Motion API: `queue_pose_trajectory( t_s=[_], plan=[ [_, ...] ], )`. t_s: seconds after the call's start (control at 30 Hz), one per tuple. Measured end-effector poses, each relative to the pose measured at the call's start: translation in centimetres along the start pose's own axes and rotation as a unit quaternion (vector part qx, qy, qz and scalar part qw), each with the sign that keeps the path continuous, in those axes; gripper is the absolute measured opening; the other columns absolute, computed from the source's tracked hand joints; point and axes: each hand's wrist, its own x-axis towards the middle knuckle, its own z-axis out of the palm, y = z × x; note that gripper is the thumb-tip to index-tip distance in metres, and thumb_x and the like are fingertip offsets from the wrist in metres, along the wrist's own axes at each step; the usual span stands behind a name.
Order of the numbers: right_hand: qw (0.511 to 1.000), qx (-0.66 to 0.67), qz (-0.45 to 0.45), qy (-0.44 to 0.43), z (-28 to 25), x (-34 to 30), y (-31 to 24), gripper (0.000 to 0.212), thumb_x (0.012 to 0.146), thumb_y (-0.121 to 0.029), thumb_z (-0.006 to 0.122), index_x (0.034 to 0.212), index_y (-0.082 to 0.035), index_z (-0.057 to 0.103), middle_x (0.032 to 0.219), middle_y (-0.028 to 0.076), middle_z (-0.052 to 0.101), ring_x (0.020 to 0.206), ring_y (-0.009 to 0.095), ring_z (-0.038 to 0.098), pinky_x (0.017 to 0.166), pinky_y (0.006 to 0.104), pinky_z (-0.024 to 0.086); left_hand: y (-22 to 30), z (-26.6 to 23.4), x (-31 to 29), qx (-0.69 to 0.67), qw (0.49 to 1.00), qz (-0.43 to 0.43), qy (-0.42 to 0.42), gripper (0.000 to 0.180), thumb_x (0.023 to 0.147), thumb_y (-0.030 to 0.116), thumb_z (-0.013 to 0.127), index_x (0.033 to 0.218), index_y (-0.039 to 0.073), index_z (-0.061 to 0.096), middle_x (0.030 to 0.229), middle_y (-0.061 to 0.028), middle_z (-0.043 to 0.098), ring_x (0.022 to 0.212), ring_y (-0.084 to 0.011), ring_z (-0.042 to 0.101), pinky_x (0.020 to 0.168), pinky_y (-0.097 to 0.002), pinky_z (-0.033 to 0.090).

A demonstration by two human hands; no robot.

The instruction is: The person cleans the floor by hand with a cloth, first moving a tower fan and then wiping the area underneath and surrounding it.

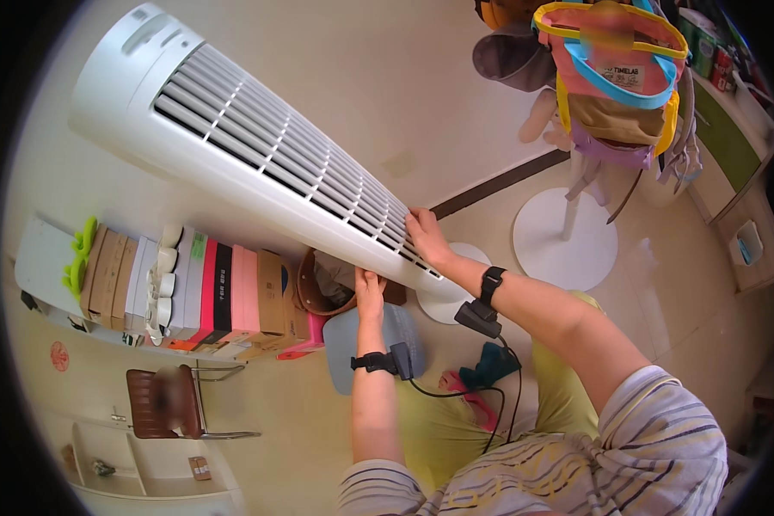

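Observation:
A tall white tower fan (pixel 318 232) with a slatted grille fills the upper left, its top looming large near the camera. Its round white base (pixel 469 254) rests on the floor. My right hand (pixel 428 238) grips the lower right side, fingers lying over the edge of the grille. Against the lower left side is my left hand (pixel 370 298), closed on the casing with its fingertips partly hidden by the fan. Each wrist wears a black strap with a small black module and a cable.
Left of the fan, stacked boxes (pixel 245 288) stand beside a brown basket (pixel 318 288) and a grey-blue stool (pixel 396 331). To the right, bags (pixel 615 112) hang above a round white stand base (pixel 566 245). A brown chair (pixel 159 400) is at lower left.

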Motion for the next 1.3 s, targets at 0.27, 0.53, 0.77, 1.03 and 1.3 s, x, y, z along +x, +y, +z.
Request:
queue_pose_trajectory(
  t_s=[0.27,0.53,0.77,1.03,1.3],
  plan=[
    [0.998,-0.061,-0.007,-0.024,-0.4,-0.7,-0.4,0.049,0.092,-0.035,0.047,0.122,0.003,0.049,0.119,0.027,0.05,0.114,0.041,0.045,0.099,0.0458,0.035,0.8,0.2,-0.3,-0.03,0.996,-0.08,0.025,0.048,0.102,0.04,0.035,0.143,0.016,0.029,0.138,-0.003,0.04,0.125,-0.0194,0.042,0.1,-0.041,0.04],
    [0.996,-0.074,-0.024,-0.031,-1.5,-1.5,-1.8,0.046,0.094,-0.032,0.041,0.121,0.004,0.05,0.117,0.027,0.052,0.114,0.041,0.045,0.099,0.0458,0.035,1.4,0.2,-0.3,-0.033,0.997,-0.074,-0.011,0.049,0.101,0.039,0.038,0.144,0.017,0.029,0.138,-0.0012,0.04,0.12,-0.0178,0.044,0.099,-0.0376,0.039],
    [0.997,-0.048,-0.048,-0.033,-1.1,-2.3,-2.6,0.046,0.095,-0.031,0.039,0.122,0.006,0.049,0.118,0.029,0.052,0.113,0.042,0.045,0.098,0.0456,0.035,0.6,-1.0,-0.2,-0.067,0.996,-0.042,-0.036,0.05,0.1,0.035,0.043,0.145,0.016,0.028,0.137,-0.0015,0.04,0.122,-0.017,0.043,0.1,-0.0369,0.04],
    [0.994,-0.089,-0.068,-0.008,-0.4,-2.1,0.0,0.051,0.098,-0.034,0.035,0.128,0.006,0.043,0.122,0.028,0.048,0.117,0.04,0.043,0.101,0.0447,0.033,0.5,-0.2,-0.3,-0.13,0.989,-0.045,-0.046,0.059,0.099,0.049,0.033,0.146,0.014,0.026,0.142,-0.0031,0.037,0.127,-0.02,0.04,0.107,-0.0392,0.033],
    [0.993,-0.095,-0.074,0.01,-0.1,-2.6,0.0,0.051,0.097,-0.033,0.036,0.128,0.006,0.042,0.12,0.028,0.048,0.113,0.04,0.044,0.099,0.0454,0.034,-0.3,0.7,0.5,-0.117,0.992,-0.047,-0.03,0.073,0.094,0.063,0.025,0.147,0.013,0.022,0.149,-0.0045,0.029,0.134,-0.0207,0.032,0.109,-0.0373,0.027]
  ],
)
